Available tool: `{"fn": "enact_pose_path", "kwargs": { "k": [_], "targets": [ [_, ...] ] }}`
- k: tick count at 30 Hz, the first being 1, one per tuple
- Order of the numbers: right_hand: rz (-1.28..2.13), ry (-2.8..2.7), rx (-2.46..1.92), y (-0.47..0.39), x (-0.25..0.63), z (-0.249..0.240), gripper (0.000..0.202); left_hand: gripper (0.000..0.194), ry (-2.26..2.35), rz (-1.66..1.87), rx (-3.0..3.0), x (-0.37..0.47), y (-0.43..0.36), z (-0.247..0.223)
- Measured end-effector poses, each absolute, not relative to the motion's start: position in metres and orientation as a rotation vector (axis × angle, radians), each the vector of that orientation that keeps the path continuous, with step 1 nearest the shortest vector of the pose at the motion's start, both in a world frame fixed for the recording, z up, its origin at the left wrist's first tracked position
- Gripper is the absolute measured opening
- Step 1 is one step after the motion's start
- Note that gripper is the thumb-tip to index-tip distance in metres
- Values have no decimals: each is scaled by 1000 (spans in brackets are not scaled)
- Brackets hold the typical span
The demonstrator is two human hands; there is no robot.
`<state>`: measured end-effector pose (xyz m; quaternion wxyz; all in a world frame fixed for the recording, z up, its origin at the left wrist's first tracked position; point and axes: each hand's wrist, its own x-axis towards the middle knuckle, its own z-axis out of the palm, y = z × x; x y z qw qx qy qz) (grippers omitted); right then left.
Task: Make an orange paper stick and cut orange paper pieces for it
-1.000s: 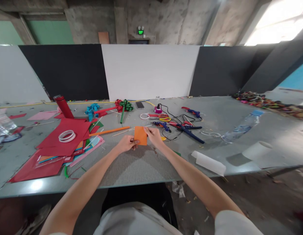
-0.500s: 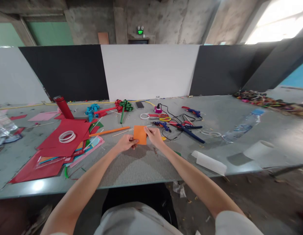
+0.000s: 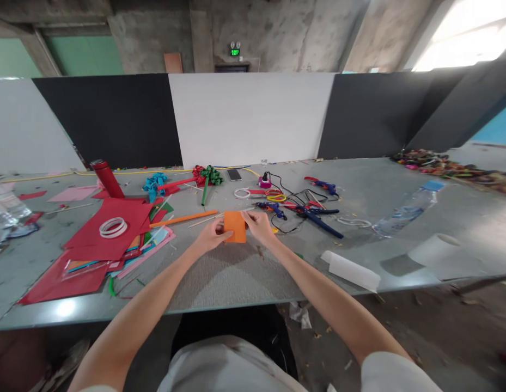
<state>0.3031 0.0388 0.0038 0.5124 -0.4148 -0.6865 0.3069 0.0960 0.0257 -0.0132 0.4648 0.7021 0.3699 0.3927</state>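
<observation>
Between my two hands is a small piece of orange paper (image 3: 235, 227), held up just above the grey table. My left hand (image 3: 213, 235) pinches its left edge near the lower corner. At the upper right corner, my right hand (image 3: 257, 224) grips the paper between thumb and fingers. Just beyond my left hand lies a long orange paper stick (image 3: 183, 219), with a thin wooden stick (image 3: 206, 220) beside it. A blue glue gun (image 3: 272, 208) rests past my right hand among black cords.
Red paper sheets (image 3: 109, 218) with white tape rolls (image 3: 113, 228) cover the left side. Curled-paper flowers (image 3: 211, 175) and a phone (image 3: 234, 175) lie farther back. To the right are dark-handled pliers (image 3: 318, 219), a white paper roll (image 3: 351, 270) and a plastic bottle (image 3: 408, 212).
The orange paper stays in both hands and has shifted very slightly. My left fingers have moved a little at its edge. The things on the table look unmoved.
</observation>
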Motion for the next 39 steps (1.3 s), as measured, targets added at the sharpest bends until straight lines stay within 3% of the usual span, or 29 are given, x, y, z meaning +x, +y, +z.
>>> {"fn": "enact_pose_path", "kwargs": {
  "k": [3, 16, 24, 30, 39],
  "targets": [
    [742, -1723, -1018, 40, 302, -2, 58, 60, 935, 1108, 1682, 94, 30, -17],
    [830, -1984, -1080, 42, 295, -8, 44, 48, 1181, 1272, 1699, 83, 36, -14],
    [622, -2122, -1171, 40, 292, -11, 37, 53, 1307, 1102, 2322, 87, 26, -15],
    [486, -2285, -1363, 34, 286, -14, 31, 68, 1214, 568, 2512, 83, 29, -24],
    [-111, -2207, -1620, 33, 307, -3, 28, 45, 1324, 395, 2635, 91, 23, -22]
  ]
}}
